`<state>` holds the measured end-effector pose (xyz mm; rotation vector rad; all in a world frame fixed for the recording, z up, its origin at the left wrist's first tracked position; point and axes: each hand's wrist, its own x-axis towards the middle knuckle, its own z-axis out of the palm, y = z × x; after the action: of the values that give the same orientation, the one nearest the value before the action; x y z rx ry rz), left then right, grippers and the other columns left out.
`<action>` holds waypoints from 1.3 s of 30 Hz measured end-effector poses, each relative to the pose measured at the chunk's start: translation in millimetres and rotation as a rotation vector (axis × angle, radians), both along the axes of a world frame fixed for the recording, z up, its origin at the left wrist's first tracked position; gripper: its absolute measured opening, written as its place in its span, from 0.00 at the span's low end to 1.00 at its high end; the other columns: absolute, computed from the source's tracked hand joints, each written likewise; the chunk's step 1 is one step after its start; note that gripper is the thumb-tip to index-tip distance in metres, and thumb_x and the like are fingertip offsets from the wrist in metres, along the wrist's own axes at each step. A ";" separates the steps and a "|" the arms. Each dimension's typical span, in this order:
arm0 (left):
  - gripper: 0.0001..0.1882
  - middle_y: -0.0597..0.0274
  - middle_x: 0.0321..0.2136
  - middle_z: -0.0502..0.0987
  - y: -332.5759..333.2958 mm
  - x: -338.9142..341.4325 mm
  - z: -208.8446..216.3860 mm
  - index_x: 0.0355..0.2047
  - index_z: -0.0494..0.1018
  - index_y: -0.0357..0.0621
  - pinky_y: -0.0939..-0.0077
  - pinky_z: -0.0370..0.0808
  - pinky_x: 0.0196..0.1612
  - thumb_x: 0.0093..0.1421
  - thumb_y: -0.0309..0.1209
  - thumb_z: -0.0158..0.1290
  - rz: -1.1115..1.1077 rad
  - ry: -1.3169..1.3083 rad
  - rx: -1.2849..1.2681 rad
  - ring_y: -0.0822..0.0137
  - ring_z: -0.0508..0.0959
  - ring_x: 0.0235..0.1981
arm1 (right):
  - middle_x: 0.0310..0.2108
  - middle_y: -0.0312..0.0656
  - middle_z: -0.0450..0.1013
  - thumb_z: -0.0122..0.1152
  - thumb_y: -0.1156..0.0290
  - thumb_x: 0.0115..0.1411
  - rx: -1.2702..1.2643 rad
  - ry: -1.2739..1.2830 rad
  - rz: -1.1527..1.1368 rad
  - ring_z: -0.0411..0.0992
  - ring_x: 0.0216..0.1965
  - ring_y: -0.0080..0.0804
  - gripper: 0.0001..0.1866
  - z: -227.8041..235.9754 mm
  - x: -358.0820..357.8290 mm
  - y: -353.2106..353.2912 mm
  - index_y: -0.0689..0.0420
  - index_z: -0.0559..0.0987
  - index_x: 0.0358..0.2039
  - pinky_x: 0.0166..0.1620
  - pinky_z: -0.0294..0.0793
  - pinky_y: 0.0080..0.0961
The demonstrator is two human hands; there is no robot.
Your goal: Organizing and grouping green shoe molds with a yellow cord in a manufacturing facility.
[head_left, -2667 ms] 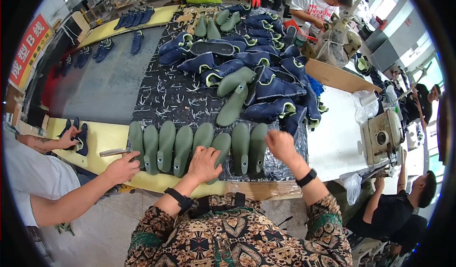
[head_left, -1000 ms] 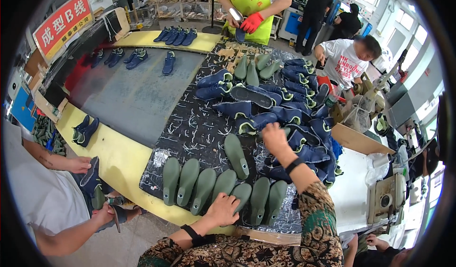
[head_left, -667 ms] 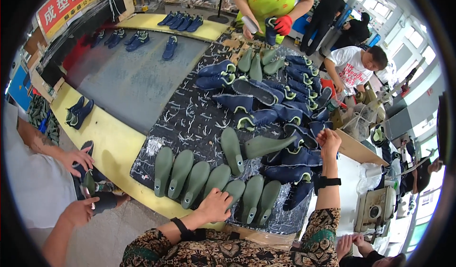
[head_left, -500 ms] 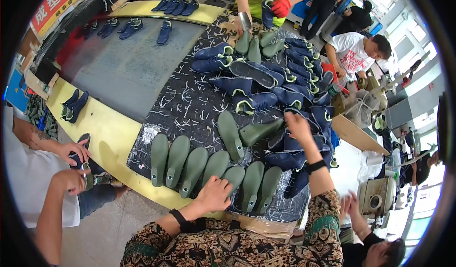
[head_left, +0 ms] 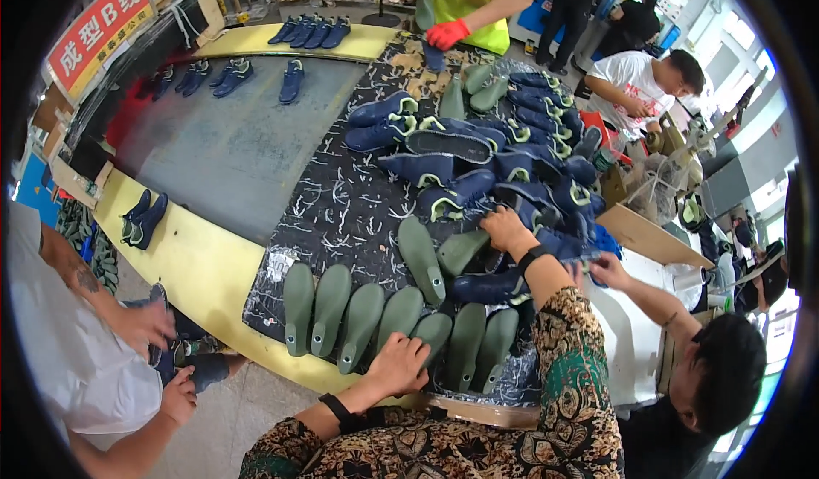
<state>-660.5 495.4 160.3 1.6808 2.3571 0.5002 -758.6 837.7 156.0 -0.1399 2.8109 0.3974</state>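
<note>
The person's right hand (head_left: 509, 230) is palm down, fingers bent, over the upper-right end of a loose green last (head_left: 461, 255); it is partly curled, and I cannot tell whether it has closed on the last or only touches it. That last lies on the dark counter (head_left: 311, 202), directly to the left of and below the hand in view, its long axis slanting from the broad end at lower left up toward the fingers. The right hand is much the nearer to it; the left hand (head_left: 401, 364) sits lower and farther left, fingers half bent at the near end of a last (head_left: 435, 332) in the row of green lasts (head_left: 362, 321), its grip partly hidden, so whether it holds anything is unclear. The row's long axes point mostly away from the person. Another last (head_left: 419, 257) lies just left of the loose one, its holed end toward the person, and navy shoe uppers (head_left: 456, 191) heap beyond the right hand
</note>
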 end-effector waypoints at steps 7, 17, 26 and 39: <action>0.25 0.55 0.37 0.68 -4.1 -0.2 7.1 0.44 0.68 0.40 0.66 0.56 0.50 0.47 0.41 0.52 0.071 -0.063 -0.067 0.59 0.69 0.39 | 0.21 0.34 0.70 0.59 0.67 0.43 0.044 0.371 0.360 0.68 0.33 0.31 0.05 81.7 5.0 -49.4 0.52 0.74 0.21 0.43 0.60 0.28; 0.24 0.55 0.34 0.69 -4.6 -0.1 3.1 0.42 0.69 0.39 0.67 0.58 0.48 0.47 0.42 0.50 0.065 -0.028 -0.023 0.58 0.69 0.39 | 0.25 0.45 0.74 0.65 0.63 0.49 -1.242 0.695 -0.596 0.72 0.23 0.25 0.18 141.1 25.3 -80.2 0.66 0.75 0.32 0.27 0.70 0.23; 0.24 0.54 0.31 0.70 -9.0 2.5 -5.1 0.39 0.70 0.39 0.66 0.62 0.43 0.42 0.39 0.55 0.065 -0.076 0.065 0.57 0.72 0.30 | 0.28 0.45 0.73 0.56 0.69 0.54 -1.747 1.019 -0.892 0.72 0.23 0.32 0.14 122.4 -103.7 -10.4 0.69 0.72 0.35 0.23 0.70 0.23; 0.21 0.54 0.30 0.70 -2.5 -3.4 -0.7 0.37 0.70 0.37 0.66 0.60 0.46 0.45 0.39 0.51 0.067 -0.025 0.125 0.59 0.71 0.36 | 0.42 0.57 0.69 0.57 0.65 0.52 -0.694 0.895 -0.508 0.67 0.43 0.56 0.23 70.1 57.8 -51.2 0.63 0.67 0.47 0.44 0.67 0.42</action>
<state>-663.9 492.9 159.6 1.6397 2.4169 0.6895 -700.8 786.5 226.2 0.7774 3.5085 -0.8470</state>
